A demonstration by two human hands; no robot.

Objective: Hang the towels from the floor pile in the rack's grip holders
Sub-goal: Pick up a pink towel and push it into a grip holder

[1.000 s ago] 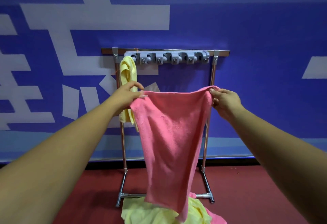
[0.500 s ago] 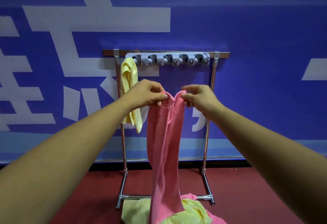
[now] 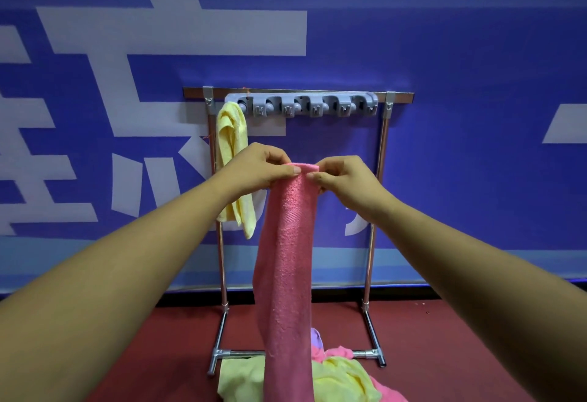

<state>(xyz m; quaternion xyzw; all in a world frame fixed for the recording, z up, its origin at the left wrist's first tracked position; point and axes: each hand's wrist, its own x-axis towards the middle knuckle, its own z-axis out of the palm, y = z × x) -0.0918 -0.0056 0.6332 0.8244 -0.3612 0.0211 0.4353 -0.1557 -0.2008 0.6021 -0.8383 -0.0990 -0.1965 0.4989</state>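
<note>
Since the earlier frame, the pink towel (image 3: 287,258) has been gathered narrower; its top is pinched by left hand (image 3: 260,168) and right hand (image 3: 344,181) below the grip holders (image 3: 306,106). A thick fold could slip out.

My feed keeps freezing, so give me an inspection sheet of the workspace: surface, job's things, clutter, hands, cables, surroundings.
Surface: red floor, carrying the rack.
Job's things: pink towel bunched narrow, hanging; yellow towel in the holder strip's leftmost grip, other grips towel-free; floor pile of yellow, pink, purple cloth.
Clutter: nothing seen.
Hands: left hand and right hand pinch the pink towel's top edge.
Cables: nothing seen.
Surroundings: blue wall with white characters.
</note>
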